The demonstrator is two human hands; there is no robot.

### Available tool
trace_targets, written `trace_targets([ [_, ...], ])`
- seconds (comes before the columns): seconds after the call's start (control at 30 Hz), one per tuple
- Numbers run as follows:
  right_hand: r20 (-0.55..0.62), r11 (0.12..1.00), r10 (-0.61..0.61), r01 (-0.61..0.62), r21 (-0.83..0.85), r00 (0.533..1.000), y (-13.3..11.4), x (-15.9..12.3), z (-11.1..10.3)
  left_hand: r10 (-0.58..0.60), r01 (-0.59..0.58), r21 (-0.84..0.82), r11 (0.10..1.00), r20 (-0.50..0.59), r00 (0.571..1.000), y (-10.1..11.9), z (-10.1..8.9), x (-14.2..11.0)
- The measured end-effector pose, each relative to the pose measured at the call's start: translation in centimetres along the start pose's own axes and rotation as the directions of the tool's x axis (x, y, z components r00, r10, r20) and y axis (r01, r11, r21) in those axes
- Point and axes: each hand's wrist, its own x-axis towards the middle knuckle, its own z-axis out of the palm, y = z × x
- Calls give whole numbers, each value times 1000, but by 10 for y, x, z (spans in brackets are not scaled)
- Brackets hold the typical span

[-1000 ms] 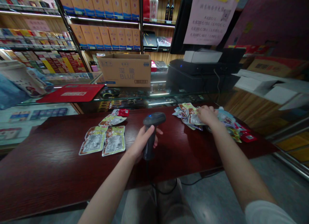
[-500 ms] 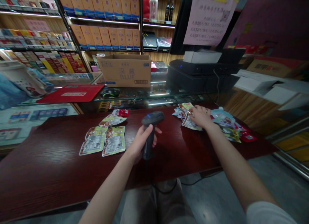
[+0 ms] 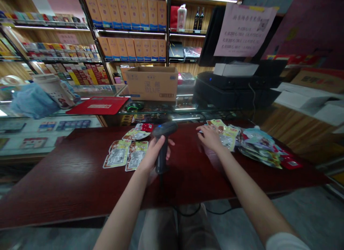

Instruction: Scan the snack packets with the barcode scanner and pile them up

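Observation:
My left hand [image 3: 152, 154] is wrapped round the grip of a black barcode scanner [image 3: 166, 128], held upright above the table with its head pointing right. My right hand [image 3: 211, 138] hovers low over the table with its fingers apart and nothing visible in them. Just beyond and beside it lie yellow-green snack packets [image 3: 228, 138]. Farther right is a pile of mixed snack packets [image 3: 262, 146], with a red packet [image 3: 291, 163] at its edge. Left of the scanner rest several similar packets [image 3: 116, 155], plus a small red packet [image 3: 145, 127].
The dark red wooden table [image 3: 67, 182] spans the front. Behind it a glass counter carries a cardboard box [image 3: 152, 85], a red mat [image 3: 98, 105], a mouse [image 3: 134, 106], a cup [image 3: 53, 88] and a black machine [image 3: 233, 88]. The scanner's cable hangs below the table edge.
My right hand has let go of the yellow-green packet and moved left of it; the packets now lie beside it. My left hand still holds the scanner. The view has shifted left.

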Motion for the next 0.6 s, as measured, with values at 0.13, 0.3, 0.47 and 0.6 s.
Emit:
trace_targets([
  [0.13, 3, 981, -38, 37, 191, 999, -44, 4, 9, 2, -4, -29, 1000, -82, 997, 6, -23, -14],
  [0.3, 52, 880, -41, 11, 475, 998, -99, 18, 26, -3, -32, -153, 988, -227, 974, 7, -52, -36],
  [0.47, 199, 703, 64, -186, 687, 978, -151, 39, 57, -67, -1, -195, 981, -340, 938, 3, -74, -54],
  [0.6, 271, 679, 111, -272, 682, 956, -182, 58, 79, -74, -7, -184, 983, -429, 900, -3, -88, -62],
])
